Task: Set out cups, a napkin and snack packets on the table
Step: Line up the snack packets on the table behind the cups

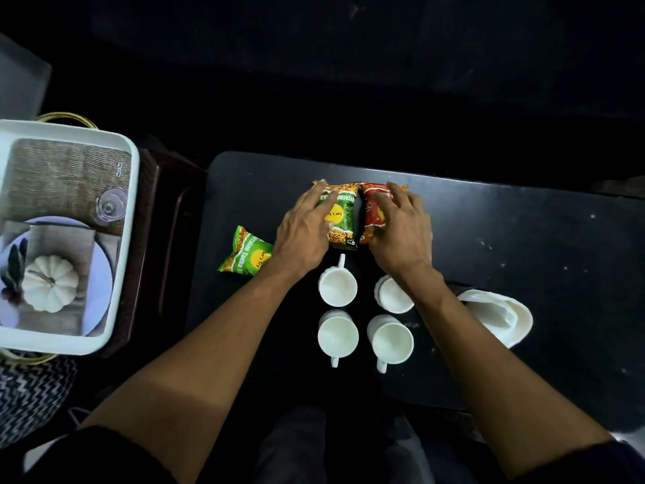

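White tray [131, 190]: far left, off the table, on a dark wooden stand; its printed base pictures a woven mat, a glass, a plate and a pale pumpkin.
Black table [523, 239]: dark top, speckled with pale flecks at the right.
Loose green packet [244, 251]: lies flat on the table, tilted, just left of the left wrist, apart from the other packets.
Left hand [305, 228]: palm down, fingers spread and flat on the second green packet [340, 213], pressing rather than clasping it.
Red packet [371, 213]: side by side with the second green packet, their long edges touching or nearly so, at the far middle of the table.
Right hand [401, 232]: palm down, fingers spread over the red packet, laid on top, not curled around it.
Cups [338, 286]: four white ones in a two-by-two block, near side of the packets; the far pair's visible handle points far, the near pair's handles point near; the right forearm crosses the far-right cup.
Napkin [499, 317]: white, folded, on the table just right of the cups, partly under the right forearm.
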Available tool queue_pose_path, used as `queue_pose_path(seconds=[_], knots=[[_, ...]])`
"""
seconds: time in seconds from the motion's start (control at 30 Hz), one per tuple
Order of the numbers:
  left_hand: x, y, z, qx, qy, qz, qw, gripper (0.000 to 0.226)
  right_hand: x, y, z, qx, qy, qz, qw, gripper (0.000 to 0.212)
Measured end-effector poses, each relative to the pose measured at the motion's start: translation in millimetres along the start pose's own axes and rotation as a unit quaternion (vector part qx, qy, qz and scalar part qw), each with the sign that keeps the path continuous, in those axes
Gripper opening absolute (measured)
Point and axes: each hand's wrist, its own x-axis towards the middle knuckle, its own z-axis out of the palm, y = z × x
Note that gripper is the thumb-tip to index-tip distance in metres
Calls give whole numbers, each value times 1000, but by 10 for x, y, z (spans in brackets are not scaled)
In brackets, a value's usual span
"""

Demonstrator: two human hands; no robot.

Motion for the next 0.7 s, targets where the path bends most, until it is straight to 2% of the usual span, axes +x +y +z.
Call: queue_pose_path(seconds=[0.1, 0.17, 0.23, 0.33, 0.4, 0.43, 0.47, 0.53, 0.63, 0.7], knots=[[-134, -49, -122, -69, 94, -58, 992, 59, -57, -235, -31, 22, 26, -22, 999, 59], [-297, -85, -198, -128, 198, -135, 962, 52, -103, -444, 1, 22, 6, -43, 999, 63], [-478, -131, -253, -184, 288, -248, 906, 45, -132, -691, 65, 26, -14, -80, 996, 62], [-682, -234, -280, -268, 364, -420, 787, 40, -149, -1054, 207, 43, -65, -137, 987, 53], [-777, -349, -255, -326, 358, -519, 705, 37, -148, -1257, 331, 36, -114, -150, 981, 52], [-822, -407, -234, -354, 332, -557, 674, 34, -147, -1338, 391, 32, -137, -151, 979, 51], [-865, -456, -207, -376, 293, -583, 658, 28, -144, -1407, 449, 28, -159, -149, 976, 50], [-919, -510, -157, -428, 215, -591, 650, 7, -147, -1498, 552, 17, -201, -138, 970, 51], [-957, -554, -104, -515, 167, -557, 630, 15, -163, -1551, 681, 45, -238, -77, 967, 56], [-962, -556, -106, -525, 171, -537, 638, 15, -155, -1558, 717, 78, -238, -36, 968, 59]])
